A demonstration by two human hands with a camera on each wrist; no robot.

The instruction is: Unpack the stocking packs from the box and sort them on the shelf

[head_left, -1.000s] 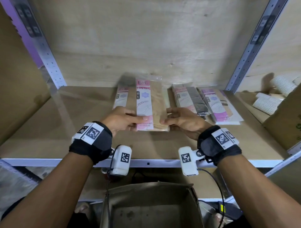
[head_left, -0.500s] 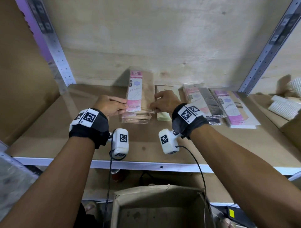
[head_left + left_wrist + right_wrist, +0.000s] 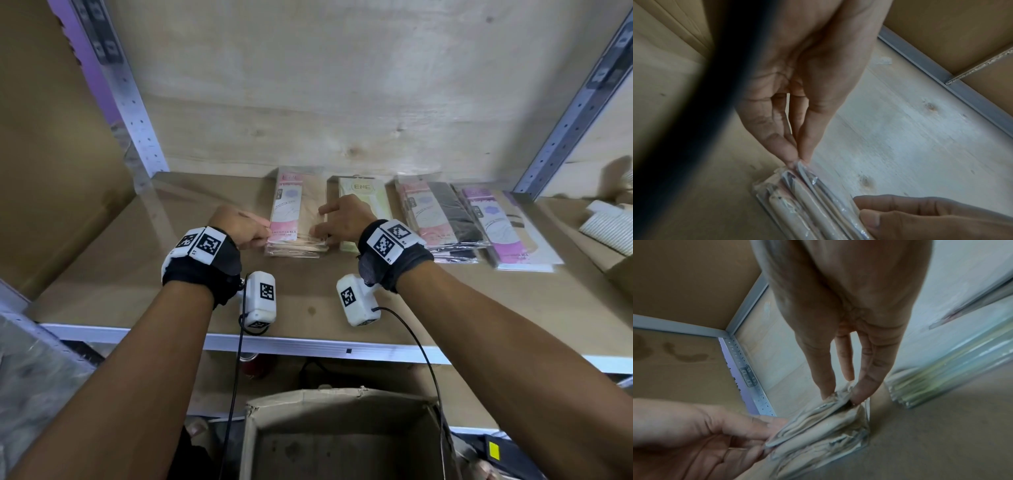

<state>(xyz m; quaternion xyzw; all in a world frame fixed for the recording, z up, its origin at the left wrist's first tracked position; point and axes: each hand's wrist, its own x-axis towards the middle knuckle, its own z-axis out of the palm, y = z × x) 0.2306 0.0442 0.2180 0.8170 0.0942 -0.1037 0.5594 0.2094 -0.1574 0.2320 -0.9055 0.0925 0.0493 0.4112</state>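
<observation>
A beige stocking pack with a pink label [image 3: 294,209] lies on top of a stack of like packs [image 3: 294,248] at the back middle of the shelf [image 3: 137,274]. My left hand [image 3: 265,233] pinches the pack's near left corner between thumb and fingertips [image 3: 800,158]. On the pack's right edge, my right hand [image 3: 320,224] pinches it near the front, with the index finger lying along the top. The right wrist view shows those fingers [image 3: 863,386] on the crinkled wrapper [image 3: 830,423]. The open cardboard box [image 3: 342,404] stands below the shelf's front edge.
Right of the beige stack lie a pale green pack [image 3: 366,192], a pink and black stack [image 3: 438,219] and a purple-labelled stack [image 3: 503,233]. White ribbed items [image 3: 606,229] sit at the far right. Metal uprights [image 3: 133,113] frame the bay, with a plywood back wall [image 3: 325,85].
Both hands carried the beige pack from the middle of the shelf back and left, and set it down on the beige stack. The view has come closer.
</observation>
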